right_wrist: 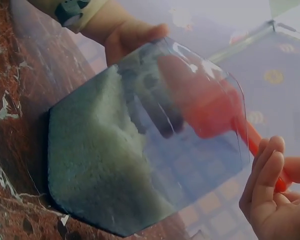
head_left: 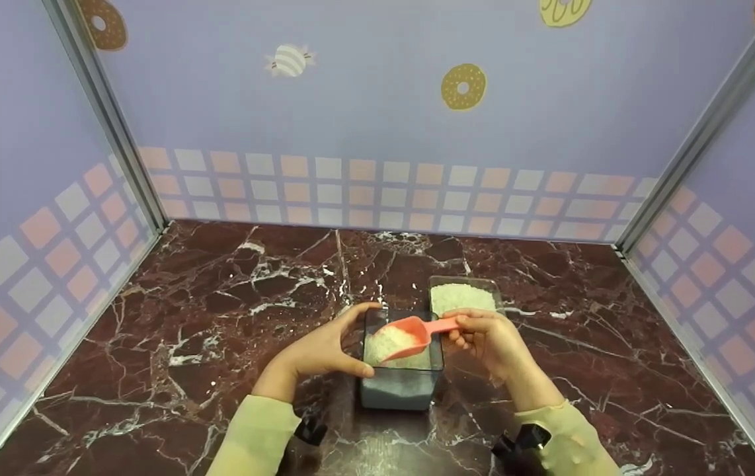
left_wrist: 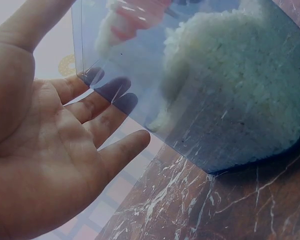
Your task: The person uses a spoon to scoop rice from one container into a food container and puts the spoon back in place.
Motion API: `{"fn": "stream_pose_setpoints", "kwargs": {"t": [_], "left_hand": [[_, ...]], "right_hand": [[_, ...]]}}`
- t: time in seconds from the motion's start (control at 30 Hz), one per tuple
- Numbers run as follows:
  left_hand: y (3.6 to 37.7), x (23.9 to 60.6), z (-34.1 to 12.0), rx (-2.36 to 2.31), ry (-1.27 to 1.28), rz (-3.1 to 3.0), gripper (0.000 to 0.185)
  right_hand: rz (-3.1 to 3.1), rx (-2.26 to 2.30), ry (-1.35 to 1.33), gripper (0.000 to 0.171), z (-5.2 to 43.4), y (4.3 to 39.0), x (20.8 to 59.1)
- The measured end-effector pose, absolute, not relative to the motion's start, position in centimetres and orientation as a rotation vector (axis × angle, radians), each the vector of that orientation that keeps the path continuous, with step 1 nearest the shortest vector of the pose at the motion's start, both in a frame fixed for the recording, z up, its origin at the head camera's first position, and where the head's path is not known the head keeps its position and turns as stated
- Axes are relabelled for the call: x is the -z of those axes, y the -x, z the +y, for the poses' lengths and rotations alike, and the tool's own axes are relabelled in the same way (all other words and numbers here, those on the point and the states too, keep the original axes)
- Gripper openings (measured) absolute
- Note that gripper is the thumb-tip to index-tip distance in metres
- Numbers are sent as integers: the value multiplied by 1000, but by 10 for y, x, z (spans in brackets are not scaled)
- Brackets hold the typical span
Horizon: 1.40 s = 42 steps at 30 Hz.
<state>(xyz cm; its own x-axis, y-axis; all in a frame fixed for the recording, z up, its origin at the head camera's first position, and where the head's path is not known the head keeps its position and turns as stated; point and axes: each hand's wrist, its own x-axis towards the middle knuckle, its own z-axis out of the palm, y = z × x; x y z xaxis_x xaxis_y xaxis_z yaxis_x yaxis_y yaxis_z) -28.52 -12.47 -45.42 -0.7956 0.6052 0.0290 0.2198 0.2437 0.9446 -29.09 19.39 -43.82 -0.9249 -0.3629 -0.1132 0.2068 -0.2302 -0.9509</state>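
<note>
A clear, dark-tinted plastic container [head_left: 398,390] stands on the table, partly filled with rice [right_wrist: 97,165]. My left hand [head_left: 321,347] spans its left side, thumb at the near corner and fingers at the far one; three fingertips show through the clear wall in the left wrist view. My right hand [head_left: 490,340] pinches the handle of a coral-red scoop [head_left: 419,332] between thumb and fingers. The scoop's bowl is over the container's opening, tilted toward the left, with rice in it. Through the wall, the rice in the container looks heaped unevenly.
A second clear container [head_left: 498,291] of rice stands behind and to the right, partly hidden by the right hand. The dark red marble table [head_left: 252,277] carries scattered white specks. Patterned panels [head_left: 377,119] close off the back and both sides.
</note>
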Motion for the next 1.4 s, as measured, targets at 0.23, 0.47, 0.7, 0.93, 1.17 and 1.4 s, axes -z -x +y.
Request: {"fn": "stream_pose_setpoints", "kwargs": {"t": [0.23, 0.47, 0.7, 0.93, 1.17, 1.4], "left_hand": [[285, 454, -125, -1536, -734, 2226, 104], [285, 456, -125, -1528, -720, 2236, 106], [284, 456, -125, -1553, -730, 2224, 106], [282, 455, -125, -1515, -699, 2262, 105], [283, 455, -125, -1512, -719, 2262, 105], [283, 455, -124, -1521, -715, 2259, 105]], "right_hand": [[1301, 2249, 206, 40, 207, 300, 445], [1114, 2313, 282, 41, 226, 302, 432], [1232, 2558, 117, 38, 256, 306, 420], [2000, 2584, -111, 24, 262, 315, 427], [3019, 2045, 119, 18, 252, 315, 437], [3650, 1366, 577, 13, 252, 310, 438]]}}
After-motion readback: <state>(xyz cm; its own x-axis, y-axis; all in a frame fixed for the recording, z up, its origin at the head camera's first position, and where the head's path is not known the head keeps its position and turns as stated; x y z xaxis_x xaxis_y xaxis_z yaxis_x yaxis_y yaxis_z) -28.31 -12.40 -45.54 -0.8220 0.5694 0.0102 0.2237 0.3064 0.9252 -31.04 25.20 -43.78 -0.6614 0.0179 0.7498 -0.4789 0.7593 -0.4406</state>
